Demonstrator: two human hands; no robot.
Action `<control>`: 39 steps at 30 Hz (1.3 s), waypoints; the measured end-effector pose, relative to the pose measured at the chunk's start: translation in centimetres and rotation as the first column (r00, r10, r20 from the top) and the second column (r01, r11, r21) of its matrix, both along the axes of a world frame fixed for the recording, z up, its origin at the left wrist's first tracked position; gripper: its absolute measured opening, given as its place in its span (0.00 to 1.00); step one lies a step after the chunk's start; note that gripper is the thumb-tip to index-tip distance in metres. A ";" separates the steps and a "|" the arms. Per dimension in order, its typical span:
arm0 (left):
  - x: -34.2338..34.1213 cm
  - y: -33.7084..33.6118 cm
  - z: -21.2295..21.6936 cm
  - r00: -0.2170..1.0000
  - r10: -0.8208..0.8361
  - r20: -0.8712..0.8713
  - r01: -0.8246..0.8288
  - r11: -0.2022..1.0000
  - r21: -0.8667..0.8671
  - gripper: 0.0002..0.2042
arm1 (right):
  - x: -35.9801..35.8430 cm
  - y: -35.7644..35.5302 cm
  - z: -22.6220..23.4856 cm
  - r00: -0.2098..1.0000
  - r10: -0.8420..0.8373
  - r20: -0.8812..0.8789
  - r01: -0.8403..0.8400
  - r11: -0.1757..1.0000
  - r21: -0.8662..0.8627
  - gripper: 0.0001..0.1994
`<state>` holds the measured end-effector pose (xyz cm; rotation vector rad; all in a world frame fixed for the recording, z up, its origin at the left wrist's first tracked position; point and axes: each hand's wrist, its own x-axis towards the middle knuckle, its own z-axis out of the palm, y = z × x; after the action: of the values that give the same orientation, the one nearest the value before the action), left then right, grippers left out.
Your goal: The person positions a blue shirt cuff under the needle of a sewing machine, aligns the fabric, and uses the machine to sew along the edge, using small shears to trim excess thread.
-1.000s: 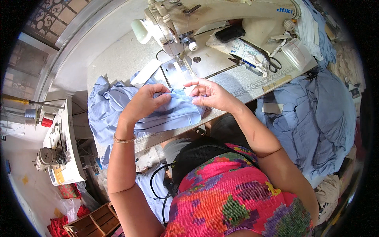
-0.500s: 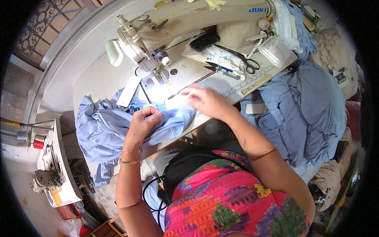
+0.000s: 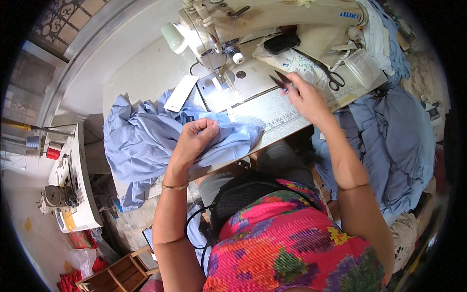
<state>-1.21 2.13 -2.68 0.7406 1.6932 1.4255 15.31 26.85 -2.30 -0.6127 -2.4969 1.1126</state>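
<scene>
A crumpled light blue garment point(image 3: 146, 138) lies on the sewing table point(image 3: 146, 73), left of the needle of a cream sewing machine point(image 3: 228, 24). My left hand point(image 3: 194, 141) is closed on a fold of that garment near the table's front edge. My right hand point(image 3: 304, 95) is out to the right over the metal ruler strip point(image 3: 287, 114), holding small dark thread snips point(image 3: 279, 80) with the tips pointing up and left. A white rectangular label point(image 3: 181, 93) rests on the cloth by the presser foot.
Black-handled scissors point(image 3: 331, 75), a black pouch point(image 3: 282, 43) and a clear plastic box point(image 3: 362, 68) sit on the table's right part. A heap of blue cloth point(image 3: 394, 141) hangs at right. Another machine with thread spools point(image 3: 63, 190) stands at left; a wooden crate point(image 3: 116, 272) below.
My right hand left the garment and moved right across the table, and now holds the thread snips. My left hand stayed gripping the blue cloth.
</scene>
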 end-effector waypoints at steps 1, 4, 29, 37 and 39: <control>-0.1 0.0 -0.3 1.000 -0.007 0.006 0.007 1.000 -0.016 0.07 | 0.1 -1.7 0.4 0.998 0.060 -0.037 -0.069 0.943 -0.327 0.13; -0.1 -0.2 -0.6 1.000 -0.005 0.008 0.005 1.000 0.027 0.08 | 0.2 -7.3 1.3 0.948 0.267 -0.171 -0.317 0.762 -0.565 0.14; 0.2 0.0 -0.5 0.999 0.026 0.028 -0.027 0.999 0.026 0.08 | -1.9 -11.5 -1.0 0.959 0.254 -0.130 -0.278 0.934 -0.223 0.11; 0.2 0.0 -0.6 0.999 0.029 0.041 -0.031 0.999 0.036 0.08 | -1.8 -11.5 -1.0 0.966 0.241 -0.097 -0.257 0.941 -0.221 0.11; 0.2 0.0 -0.7 0.999 0.029 0.042 -0.031 0.999 0.045 0.08 | -1.8 -11.5 -0.9 0.967 0.239 -0.083 -0.252 0.942 -0.220 0.11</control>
<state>-1.06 2.11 -3.38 0.7086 1.6521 1.4943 13.49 15.33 -3.18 -0.3267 -2.4651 1.5036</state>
